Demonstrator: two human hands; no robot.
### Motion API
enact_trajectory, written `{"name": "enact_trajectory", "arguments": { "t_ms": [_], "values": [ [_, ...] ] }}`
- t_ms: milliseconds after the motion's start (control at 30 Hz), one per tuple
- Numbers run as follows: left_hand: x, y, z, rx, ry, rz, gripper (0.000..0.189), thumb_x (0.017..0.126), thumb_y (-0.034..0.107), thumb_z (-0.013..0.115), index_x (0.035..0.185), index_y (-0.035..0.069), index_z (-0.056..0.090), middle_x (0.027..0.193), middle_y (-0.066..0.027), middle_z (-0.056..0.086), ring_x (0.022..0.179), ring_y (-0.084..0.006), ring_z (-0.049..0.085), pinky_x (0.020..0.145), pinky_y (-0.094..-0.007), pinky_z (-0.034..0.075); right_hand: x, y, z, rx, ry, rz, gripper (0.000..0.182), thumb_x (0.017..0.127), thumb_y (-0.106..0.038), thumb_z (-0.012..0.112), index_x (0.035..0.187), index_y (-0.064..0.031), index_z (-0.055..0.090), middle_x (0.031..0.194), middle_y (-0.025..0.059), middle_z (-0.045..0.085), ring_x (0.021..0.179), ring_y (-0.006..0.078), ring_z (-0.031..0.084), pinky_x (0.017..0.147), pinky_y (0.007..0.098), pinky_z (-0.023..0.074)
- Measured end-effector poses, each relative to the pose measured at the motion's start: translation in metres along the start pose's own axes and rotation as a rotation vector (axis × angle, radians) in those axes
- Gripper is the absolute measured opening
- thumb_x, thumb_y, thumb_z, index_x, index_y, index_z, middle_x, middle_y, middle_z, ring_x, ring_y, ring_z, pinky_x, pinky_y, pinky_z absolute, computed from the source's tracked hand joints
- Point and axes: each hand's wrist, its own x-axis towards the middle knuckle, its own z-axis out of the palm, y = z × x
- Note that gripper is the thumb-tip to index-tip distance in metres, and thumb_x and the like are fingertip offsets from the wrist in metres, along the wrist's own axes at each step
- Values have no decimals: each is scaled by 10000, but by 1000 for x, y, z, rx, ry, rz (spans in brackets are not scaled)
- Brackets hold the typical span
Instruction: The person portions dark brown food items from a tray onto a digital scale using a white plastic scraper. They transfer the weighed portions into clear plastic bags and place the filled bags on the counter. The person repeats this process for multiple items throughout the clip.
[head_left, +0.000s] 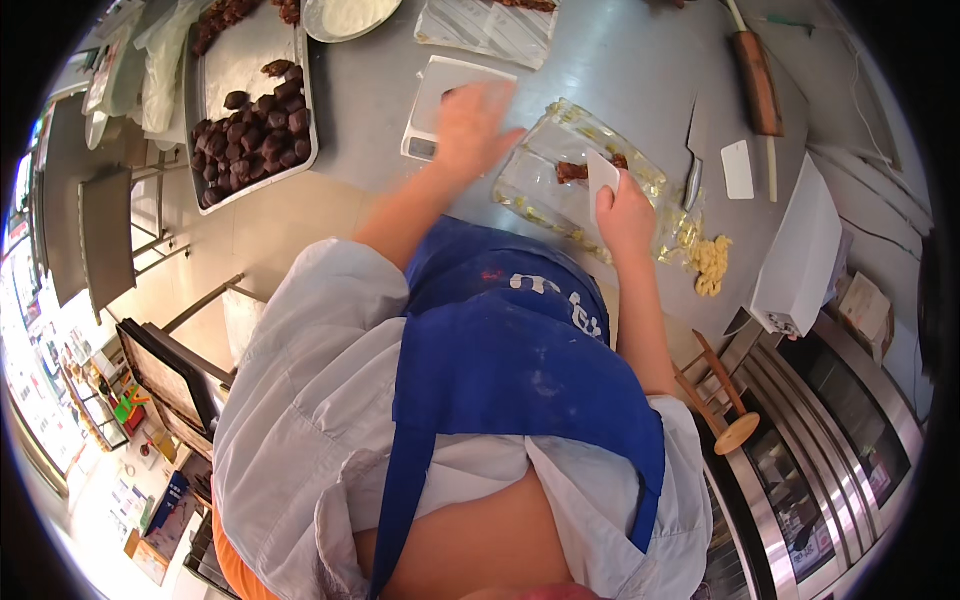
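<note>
My left hand (476, 124), blurred by motion, is over a white kitchen scale (439, 75) with its thumb held apart. A small dark lump (448, 94) shows at the edge of its fingers; whether they touch it I cannot tell. My right hand (628, 214) grips a flat white dough scraper (602, 178), which stands on edge over a clear plastic sheet (536, 169) with yellow-green streaks around its border. On that sheet lies a dark reddish-brown strip of dough-like material (574, 172), partly covered by the scraper.
A metal tray (313, 112) at left holds many dark brown lumps (251, 139). Behind are a bowl of white powder (349, 16) and a wrapped slab (487, 30). At right lie a knife (693, 165), white card (737, 171), rolling pin (757, 82) and yellow dough-like pile (710, 264).
</note>
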Motion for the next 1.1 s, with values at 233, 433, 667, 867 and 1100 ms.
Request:
{"name": "enact_trajectory", "arguments": {
  "t_ms": [233, 433, 667, 867, 1100],
  "values": [
    [-16, 58, 83, -159, -498, 152, 365, 763, 264, 729, 1081, 112, 636, 943, -95, 657, 953, -307, 631, 827, -438, 511, 17, -2, 14, -168, -86, -13, 257, 867, -191, 526, 1040, -9, 581, 966, 202, 668, 852, 373, 669, 731, 472, 539],
    [-25, 46, 93, -242, -416, 78, 311, 760, 244, 719, 1027, 108, 636, 929, -107, 651, 914, -317, 634, 788, -442, 518, 40, -11, 20, -194, -223, -39, 229, 872, -193, 530, 965, 2, 601, 963, 207, 674, 873, 384, 670, 750, 475, 541],
    [-31, 50, 94, -258, -425, -56, 303, 742, 225, 729, 1012, 119, 644, 934, -103, 647, 921, -305, 638, 788, -430, 521, 55, -11, 51, -189, -224, -34, 256, 893, -229, 517, 930, 4, 617, 905, 234, 676, 842, 404, 671, 758, 487, 538],
    [-43, 47, 91, -350, -387, -77, 320, 760, 189, 722, 1063, 126, 642, 968, -100, 649, 941, -303, 638, 802, -419, 524, 54, 30, 42, 47, 6, 73, 385, 852, -347, 594, 956, 18, 657, 885, 250, 683, 846, 415, 670, 757, 486, 526],
    [-59, 42, 56, -149, -329, -160, 510, 772, 236, 737, 1244, 111, 588, 1066, -125, 656, 967, -347, 628, 841, -415, 515, 17, 32, 13, 156, 130, 172, 380, 835, -291, 562, 1049, 18, 621, 884, 252, 681, 830, 424, 664, 747, 488, 520]
  ]
}}
